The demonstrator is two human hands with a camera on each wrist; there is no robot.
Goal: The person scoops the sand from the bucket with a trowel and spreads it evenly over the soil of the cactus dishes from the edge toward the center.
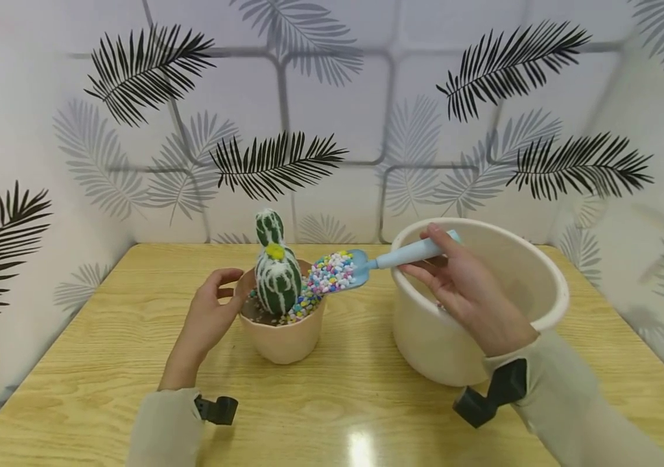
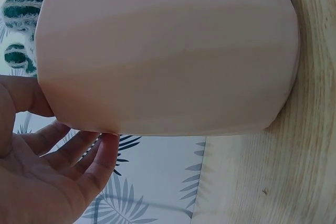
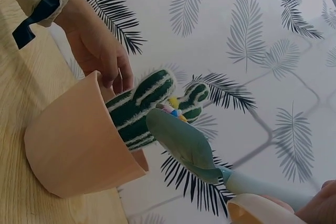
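Here, patterned walls (image 1: 338,104) edge woodgrain tabletop (image 1: 320,415), left fingers (image 2: 101,167) gripping pot (image 1: 284,340), right fingers (image 1: 442,239) scoop (image 1: 391,258).

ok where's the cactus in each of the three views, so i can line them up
Head: cactus left of centre, standing in the pot.
Left wrist: cactus at the upper left edge, only partly visible beyond the pot's rim.
Right wrist: cactus just left of centre, slanting up toward the right.
Shared landmark: the peach pot, in all three.
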